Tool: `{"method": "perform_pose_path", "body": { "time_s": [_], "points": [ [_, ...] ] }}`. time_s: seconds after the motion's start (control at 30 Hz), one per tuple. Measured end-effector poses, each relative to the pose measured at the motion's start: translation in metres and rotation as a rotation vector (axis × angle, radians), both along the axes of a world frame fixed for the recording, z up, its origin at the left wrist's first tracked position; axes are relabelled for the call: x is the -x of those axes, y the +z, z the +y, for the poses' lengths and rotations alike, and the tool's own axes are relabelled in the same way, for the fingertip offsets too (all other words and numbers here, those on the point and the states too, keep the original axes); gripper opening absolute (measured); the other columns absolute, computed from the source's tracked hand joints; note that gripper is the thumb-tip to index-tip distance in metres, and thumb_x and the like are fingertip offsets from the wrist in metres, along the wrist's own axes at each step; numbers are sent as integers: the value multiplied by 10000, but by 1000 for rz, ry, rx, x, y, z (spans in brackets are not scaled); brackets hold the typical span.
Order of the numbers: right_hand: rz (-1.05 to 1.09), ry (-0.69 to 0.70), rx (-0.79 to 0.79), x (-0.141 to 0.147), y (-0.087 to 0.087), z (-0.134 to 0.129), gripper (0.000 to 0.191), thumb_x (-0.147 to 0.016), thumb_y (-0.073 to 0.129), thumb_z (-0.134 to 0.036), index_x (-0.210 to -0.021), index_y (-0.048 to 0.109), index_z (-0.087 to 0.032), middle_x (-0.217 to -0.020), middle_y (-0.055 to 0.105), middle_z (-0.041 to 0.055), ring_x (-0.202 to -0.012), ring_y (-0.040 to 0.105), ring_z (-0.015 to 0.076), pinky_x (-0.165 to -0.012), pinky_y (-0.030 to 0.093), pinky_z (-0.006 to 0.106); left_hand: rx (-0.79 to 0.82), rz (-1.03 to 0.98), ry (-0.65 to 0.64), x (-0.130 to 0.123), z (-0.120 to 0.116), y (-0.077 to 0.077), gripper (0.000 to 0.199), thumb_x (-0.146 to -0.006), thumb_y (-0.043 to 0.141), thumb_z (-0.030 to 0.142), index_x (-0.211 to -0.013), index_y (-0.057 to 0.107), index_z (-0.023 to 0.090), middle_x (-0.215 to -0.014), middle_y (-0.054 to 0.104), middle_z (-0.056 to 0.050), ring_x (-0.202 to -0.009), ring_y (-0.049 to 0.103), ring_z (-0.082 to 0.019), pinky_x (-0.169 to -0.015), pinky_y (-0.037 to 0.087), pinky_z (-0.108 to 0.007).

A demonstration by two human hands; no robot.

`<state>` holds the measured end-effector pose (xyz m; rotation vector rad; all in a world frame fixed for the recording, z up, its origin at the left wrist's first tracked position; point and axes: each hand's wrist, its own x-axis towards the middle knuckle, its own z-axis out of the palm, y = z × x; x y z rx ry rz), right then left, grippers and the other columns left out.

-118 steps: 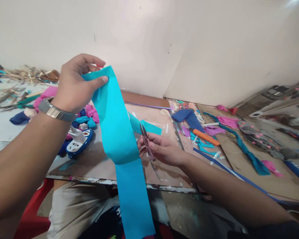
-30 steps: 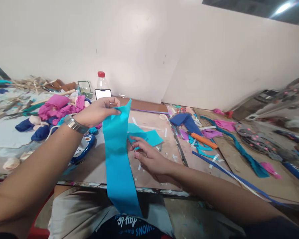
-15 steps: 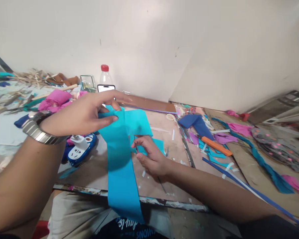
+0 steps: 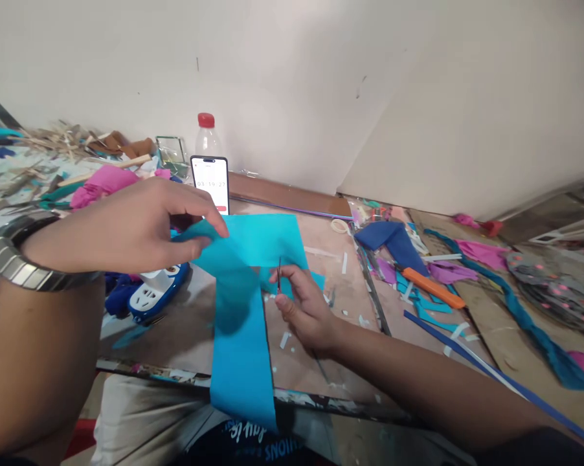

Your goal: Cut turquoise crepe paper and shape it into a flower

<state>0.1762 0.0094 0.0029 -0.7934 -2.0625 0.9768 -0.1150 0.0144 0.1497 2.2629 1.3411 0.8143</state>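
Note:
A long turquoise-blue paper strip [image 4: 243, 349] hangs over the table's front edge, with its upper part folded out to the right. At its upper left, the thumb and fingers of my left hand [image 4: 146, 223] pinch its lifted edge. A metal watch circles that wrist. My right hand [image 4: 304, 307] is closed on a slim, dark metal tool [image 4: 279, 277], held upright just below the fold; its exact kind is unclear. Another blue piece [image 4: 316, 281] lies behind the right fingers.
A phone [image 4: 212, 181] with a lit timer leans by a red-capped bottle [image 4: 206, 133]. Near my left forearm sits a blue-and-white power socket [image 4: 151, 298]. An orange-handled cutter [image 4: 432, 288], tape roll [image 4: 340, 226] and blue scraps are on the right. Pink cloth-like bundles [image 4: 105, 184] lie left.
My left hand has moved slightly left and down, pulling the strip's upper left edge over. The fold now lies flatter to the right. My right hand keeps its tool near the fold.

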Motion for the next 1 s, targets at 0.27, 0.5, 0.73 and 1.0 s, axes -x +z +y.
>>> {"method": "perform_pose_path", "body": {
  "time_s": [0.27,0.5,0.73,1.0],
  "points": [
    [-124,-243,-313,-14,11,9,328,-989,544,-463,-1187,574,-202,-1038,619,102,-1005,536,292,-924,409,465,-80,170,-70,13,6,-13,233,-850,727,322,-1076,783,318,-903,770,31,-631,580,-105,-568,391,-240],
    [-199,-9,-104,-3,5,13,298,-1046,456,-357,-1284,518,-188,-1167,660,117,-1040,621,257,-894,483,402,-108,184,-96,14,9,-16,360,-896,696,349,-1254,722,319,-1060,764,3,-733,640,-102,-594,462,-209],
    [-261,162,-123,-2,1,16,305,-1030,488,-284,-1308,539,-171,-1258,669,161,-1095,646,270,-917,524,432,-159,149,-203,14,9,-15,351,-922,652,272,-1267,702,310,-1138,754,4,-829,675,-101,-600,494,-181],
    [-120,88,-219,-5,8,18,312,-1067,408,-355,-1247,602,-191,-1158,680,126,-1059,613,248,-944,486,424,-309,99,-275,15,3,-9,358,-911,660,219,-1261,712,273,-1173,752,-1,-964,708,-120,-806,573,-208]
  ]
}}
